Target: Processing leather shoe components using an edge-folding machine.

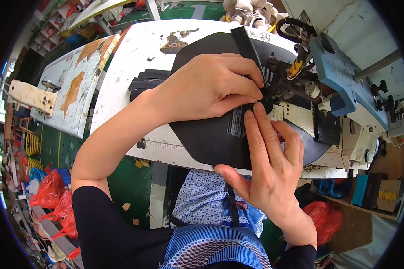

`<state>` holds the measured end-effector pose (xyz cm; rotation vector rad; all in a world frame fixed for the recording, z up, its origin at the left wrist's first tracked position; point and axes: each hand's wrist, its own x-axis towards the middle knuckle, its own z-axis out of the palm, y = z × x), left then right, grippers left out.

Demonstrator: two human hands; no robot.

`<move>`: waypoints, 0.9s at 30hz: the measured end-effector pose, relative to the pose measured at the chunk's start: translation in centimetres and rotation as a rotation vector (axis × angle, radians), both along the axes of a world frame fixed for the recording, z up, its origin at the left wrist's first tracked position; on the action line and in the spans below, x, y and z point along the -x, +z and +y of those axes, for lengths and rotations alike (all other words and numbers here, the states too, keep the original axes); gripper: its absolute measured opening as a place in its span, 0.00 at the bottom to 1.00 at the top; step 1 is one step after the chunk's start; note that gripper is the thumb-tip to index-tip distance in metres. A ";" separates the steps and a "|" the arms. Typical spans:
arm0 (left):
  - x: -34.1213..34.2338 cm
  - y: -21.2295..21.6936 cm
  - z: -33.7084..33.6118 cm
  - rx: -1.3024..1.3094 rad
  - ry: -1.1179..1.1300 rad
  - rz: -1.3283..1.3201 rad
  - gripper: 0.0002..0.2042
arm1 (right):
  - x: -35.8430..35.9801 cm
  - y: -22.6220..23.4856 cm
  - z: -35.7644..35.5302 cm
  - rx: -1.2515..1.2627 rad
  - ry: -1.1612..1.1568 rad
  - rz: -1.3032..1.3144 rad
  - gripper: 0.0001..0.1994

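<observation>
- Nearest, below the black sheet (202,143), one blue patterned apron (211,246) is worn; it is cut off by the lower edge.
- Over the lower right of the black sheet, the right hand (274,175) is held open: two fingers are extended with their tips pressed down, two are bent, and the thumb is spread at the sheet's near edge. Nothing is seen gripped.
- Across the middle of the black sheet, the left hand (208,85) is reached from the left, with thumb and fingers drawn together at the tips. Whether anything is pinched there cannot be told.
- One black strip (247,47) is laid over the far part of the black sheet; its near end is hidden by the left fingers.
- The black sheet, one large piece, is spread on one white table (134,49); its middle is covered by both hands.
- At the right of the black sheet, one blue-and-white sewing machine (336,67) is seen; its needle cannot be made out.
- Left of the black sheet, black strips are stacked (143,80), partly hidden by the left forearm and too overlapped to be counted.
- Farther left of the black sheet, one second table (87,80) and two yellow baskets (32,143) are seen.
- Beyond the black sheet's far edge, one pale pile (249,11) is cut off at the top.
</observation>
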<state>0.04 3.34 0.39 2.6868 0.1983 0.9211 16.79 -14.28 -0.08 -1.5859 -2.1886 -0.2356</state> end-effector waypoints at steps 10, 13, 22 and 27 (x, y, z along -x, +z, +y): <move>-0.3 0.1 0.2 0.004 0.027 0.010 0.10 | 0.0 0.3 0.5 0.007 -0.029 0.030 0.45; -0.3 0.0 0.0 -0.024 0.046 -0.002 0.10 | -0.1 0.3 0.7 0.001 -0.026 0.038 0.44; -1.1 0.1 -1.8 -0.089 0.177 -0.026 0.09 | -0.7 0.3 0.7 -0.009 -0.026 0.075 0.41; -1.7 -0.1 -2.9 -0.086 0.268 -0.055 0.08 | -0.9 0.1 0.6 -0.030 -0.032 0.084 0.40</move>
